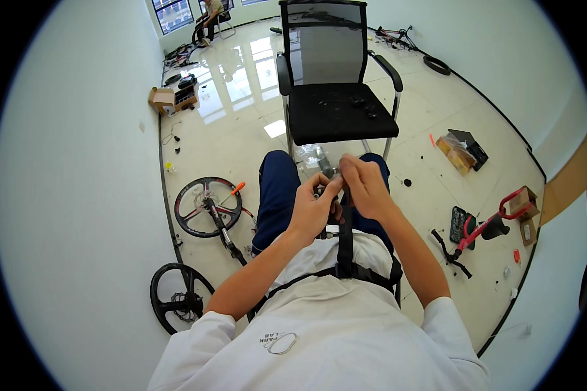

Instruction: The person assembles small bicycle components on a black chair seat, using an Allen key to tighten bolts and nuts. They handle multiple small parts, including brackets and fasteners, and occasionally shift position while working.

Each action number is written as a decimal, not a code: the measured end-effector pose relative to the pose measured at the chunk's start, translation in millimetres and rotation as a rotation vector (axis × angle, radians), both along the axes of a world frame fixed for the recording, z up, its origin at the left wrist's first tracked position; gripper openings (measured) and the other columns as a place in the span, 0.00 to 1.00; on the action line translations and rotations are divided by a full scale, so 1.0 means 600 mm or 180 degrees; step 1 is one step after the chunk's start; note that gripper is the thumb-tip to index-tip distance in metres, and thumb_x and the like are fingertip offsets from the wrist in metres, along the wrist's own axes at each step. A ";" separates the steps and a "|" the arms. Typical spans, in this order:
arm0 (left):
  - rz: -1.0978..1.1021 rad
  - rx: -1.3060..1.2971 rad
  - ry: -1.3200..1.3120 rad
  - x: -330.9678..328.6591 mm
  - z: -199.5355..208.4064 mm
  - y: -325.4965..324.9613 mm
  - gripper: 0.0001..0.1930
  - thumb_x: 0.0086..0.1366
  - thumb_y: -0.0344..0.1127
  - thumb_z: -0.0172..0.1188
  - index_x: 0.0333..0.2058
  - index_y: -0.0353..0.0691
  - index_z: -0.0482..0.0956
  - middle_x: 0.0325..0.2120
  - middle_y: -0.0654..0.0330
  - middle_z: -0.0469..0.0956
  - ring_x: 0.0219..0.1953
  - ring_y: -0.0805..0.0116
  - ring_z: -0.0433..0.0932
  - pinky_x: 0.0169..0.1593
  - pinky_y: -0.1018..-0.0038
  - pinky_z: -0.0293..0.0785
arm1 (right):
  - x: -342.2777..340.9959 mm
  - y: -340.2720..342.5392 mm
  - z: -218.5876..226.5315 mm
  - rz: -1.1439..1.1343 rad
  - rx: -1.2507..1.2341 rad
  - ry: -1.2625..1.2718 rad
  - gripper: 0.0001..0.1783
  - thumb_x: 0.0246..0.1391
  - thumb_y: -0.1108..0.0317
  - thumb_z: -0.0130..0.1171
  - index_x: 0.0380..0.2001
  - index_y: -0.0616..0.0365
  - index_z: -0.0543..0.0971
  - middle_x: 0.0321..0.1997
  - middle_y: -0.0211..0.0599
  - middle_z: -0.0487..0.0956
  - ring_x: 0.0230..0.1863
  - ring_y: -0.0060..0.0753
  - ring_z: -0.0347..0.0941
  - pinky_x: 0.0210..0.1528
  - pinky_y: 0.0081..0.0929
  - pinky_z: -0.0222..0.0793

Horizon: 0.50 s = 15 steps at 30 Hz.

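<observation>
Above my lap, my two hands meet at a small grey-and-dark part with a rounded, tube-like upper end (325,164). My left hand (314,207) is closed around its lower portion, with the fingers curled and the thumb toward the other hand. The fingertips of my right hand (366,184) are pinched together at its right side. Whatever lies between those fingertips is hidden, and the part's exact kind cannot be made out. A black strap (346,244) hangs below my hands over my white shirt.
A black chair (342,111) with small dark parts on its seat faces me. On the left floor lie a wheel with a fork (207,205), an orange-handled tool (238,188) and another wheel (179,300). A red bike frame (479,234) lies right. A person (212,16) sits far back.
</observation>
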<state>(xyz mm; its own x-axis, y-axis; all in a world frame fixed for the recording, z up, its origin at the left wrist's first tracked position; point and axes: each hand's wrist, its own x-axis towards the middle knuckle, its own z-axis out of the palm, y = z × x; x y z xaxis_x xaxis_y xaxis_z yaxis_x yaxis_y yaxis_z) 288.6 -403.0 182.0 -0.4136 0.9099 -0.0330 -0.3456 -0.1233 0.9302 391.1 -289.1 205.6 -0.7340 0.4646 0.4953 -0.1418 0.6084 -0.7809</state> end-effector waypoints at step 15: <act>0.0344 0.0353 0.0636 0.005 -0.003 0.002 0.10 0.58 0.21 0.57 0.31 0.38 0.64 0.20 0.60 0.71 0.17 0.76 0.72 0.25 0.75 0.76 | -0.051 0.026 -0.083 0.0899 -0.2092 0.0026 0.25 0.69 0.52 0.41 0.39 0.65 0.77 0.28 0.32 0.76 0.27 0.18 0.71 0.30 0.15 0.67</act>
<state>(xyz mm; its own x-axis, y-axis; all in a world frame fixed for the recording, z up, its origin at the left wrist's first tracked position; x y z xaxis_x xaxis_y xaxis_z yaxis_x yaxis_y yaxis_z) 291.5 -401.5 180.1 -0.4969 0.8536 0.1567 -0.1355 -0.2547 0.9575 360.5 -273.2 156.0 -0.8679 0.4615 0.1840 -0.2318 -0.0485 -0.9715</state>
